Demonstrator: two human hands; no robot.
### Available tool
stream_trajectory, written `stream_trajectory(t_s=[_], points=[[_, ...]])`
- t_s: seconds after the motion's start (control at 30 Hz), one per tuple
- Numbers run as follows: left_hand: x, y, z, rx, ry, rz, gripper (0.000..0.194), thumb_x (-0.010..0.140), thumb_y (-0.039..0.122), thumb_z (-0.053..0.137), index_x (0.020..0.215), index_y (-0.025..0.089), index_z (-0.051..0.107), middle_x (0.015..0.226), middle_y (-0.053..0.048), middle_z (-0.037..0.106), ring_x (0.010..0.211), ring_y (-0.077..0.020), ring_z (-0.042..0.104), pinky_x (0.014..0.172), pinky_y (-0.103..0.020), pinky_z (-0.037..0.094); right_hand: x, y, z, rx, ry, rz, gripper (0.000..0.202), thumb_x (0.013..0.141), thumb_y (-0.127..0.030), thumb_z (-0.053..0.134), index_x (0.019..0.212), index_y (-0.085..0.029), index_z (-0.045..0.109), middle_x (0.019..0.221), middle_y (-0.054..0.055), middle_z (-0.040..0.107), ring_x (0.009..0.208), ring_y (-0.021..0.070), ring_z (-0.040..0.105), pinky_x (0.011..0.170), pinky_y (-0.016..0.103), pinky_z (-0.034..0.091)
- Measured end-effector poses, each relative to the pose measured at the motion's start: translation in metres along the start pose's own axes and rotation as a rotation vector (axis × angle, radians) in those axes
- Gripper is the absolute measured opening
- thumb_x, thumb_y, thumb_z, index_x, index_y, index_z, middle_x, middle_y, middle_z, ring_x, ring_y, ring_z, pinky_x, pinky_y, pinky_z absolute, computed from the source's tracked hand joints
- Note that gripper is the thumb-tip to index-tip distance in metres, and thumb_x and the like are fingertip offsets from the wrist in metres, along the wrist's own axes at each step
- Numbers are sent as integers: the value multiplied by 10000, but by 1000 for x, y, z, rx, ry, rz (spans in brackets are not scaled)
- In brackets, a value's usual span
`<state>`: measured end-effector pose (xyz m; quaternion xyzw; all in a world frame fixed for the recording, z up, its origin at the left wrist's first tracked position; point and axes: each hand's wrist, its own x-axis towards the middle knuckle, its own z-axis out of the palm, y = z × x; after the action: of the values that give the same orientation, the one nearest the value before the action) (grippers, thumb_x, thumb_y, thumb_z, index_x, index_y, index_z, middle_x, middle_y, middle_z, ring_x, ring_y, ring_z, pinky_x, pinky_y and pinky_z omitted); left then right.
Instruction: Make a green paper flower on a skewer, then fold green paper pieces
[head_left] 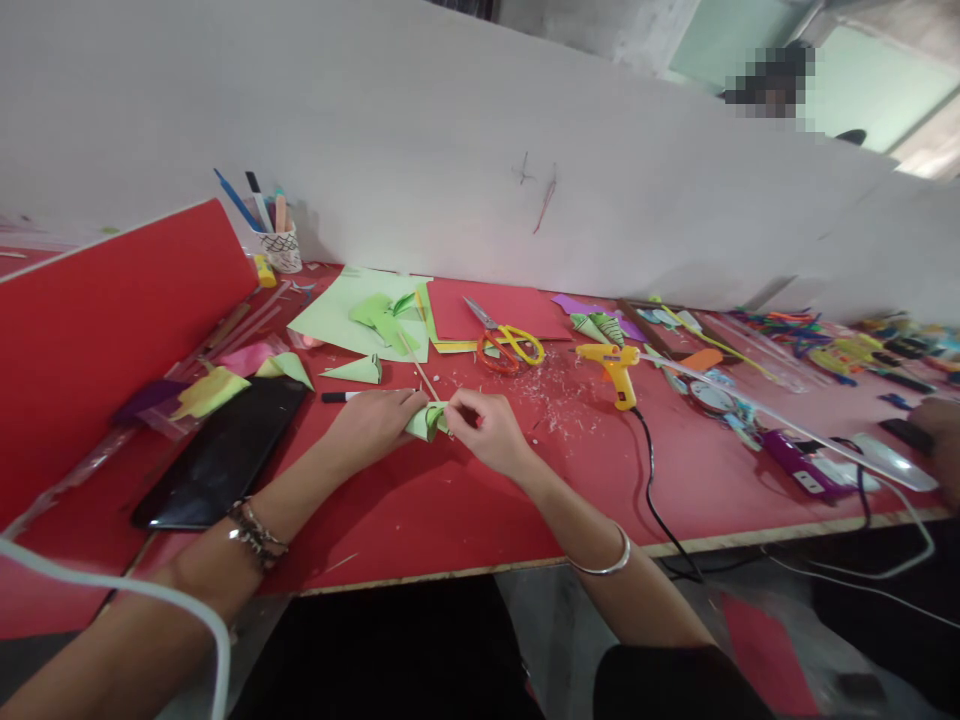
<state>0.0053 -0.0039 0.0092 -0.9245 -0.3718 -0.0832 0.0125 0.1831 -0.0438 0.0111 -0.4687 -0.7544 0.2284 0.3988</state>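
My left hand is closed on a small folded piece of light green paper, just above the red tabletop. At the paper's right edge, the fingers of my right hand pinch it. A thin stick slants up and away behind the paper; whether it touches the paper I cannot tell. A black-and-white marker lies by my left hand, partly hidden. Just beyond is a green paper cone. Scissors with red and yellow handles rest farther back.
A yellow glue gun with a black cable stands right of my hands. A black phone lies left, near a leaning red board. A pen cup is by the wall. Another person's hand shows at far right.
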Motion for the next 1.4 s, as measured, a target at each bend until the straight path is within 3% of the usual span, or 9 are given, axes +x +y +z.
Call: stream_trajectory(t_s=[0.23,0.43,0.6,0.8,0.93,1.1,1.2,1.3,1.4], points=[[-2,-1,6,-83,126,-50,338,754,266,517,1068,187,422,918,-67,606,696,-192,581,509,-231,327,1,1,1,5,42,9,211,780,-255,424,589,-167,434,539,-42,397,503,67,348,492,191,276],[1,0,1,-80,75,111,309,756,189,493,1060,169,439,951,-77,563,772,-194,559,590,-254,383,2,2,2,54,70,50,206,764,-250,425,576,-166,436,527,-44,383,492,66,333,476,195,266],[1,1,-1,-97,59,132,327,728,151,487,1054,171,461,931,-76,545,803,-202,543,630,-271,401,2,3,2,153,60,108,197,741,-242,426,557,-171,421,511,-47,380,483,67,344,465,190,280],[0,0,6,-477,100,59,358,726,228,511,1073,171,446,1042,-82,540,919,-209,528,762,-303,420,3,3,2,220,81,146,195,755,-253,423,579,-172,429,514,-47,393,477,67,362,457,190,287],[3,-1,13,-782,42,37,214,746,222,484,944,148,514,900,-47,591,807,-173,548,716,-274,432,1,0,1,249,7,75,205,789,-288,414,623,-174,451,545,-36,438,497,74,409,486,197,332],[4,0,13,-1010,14,7,172,747,264,500,859,139,538,844,-50,605,758,-165,541,685,-277,438,-2,-2,1,229,73,-14,125,797,-278,417,872,-188,461,695,-9,499,601,94,485,570,222,414],[4,2,11,-1073,24,-16,196,715,277,540,854,138,542,845,-58,611,770,-174,542,706,-303,443,-2,-4,0,150,66,-118,330,740,-277,520,1045,-209,414,883,35,513,761,134,516,686,277,446],[4,6,9,-1153,19,-19,204,671,248,563,836,130,543,854,-61,620,784,-181,551,722,-310,446,-1,-6,-1,19,-20,-201,527,675,-335,625,1138,-237,395,1064,68,476,980,196,465,851,359,405],[4,9,9,-1210,8,-31,216,643,204,551,845,127,547,864,-53,627,796,-179,556,731,-302,445,0,-7,1,-56,-98,-224,511,675,-373,635,1128,-238,441,1097,69,452,1051,208,420,911,373,371]])
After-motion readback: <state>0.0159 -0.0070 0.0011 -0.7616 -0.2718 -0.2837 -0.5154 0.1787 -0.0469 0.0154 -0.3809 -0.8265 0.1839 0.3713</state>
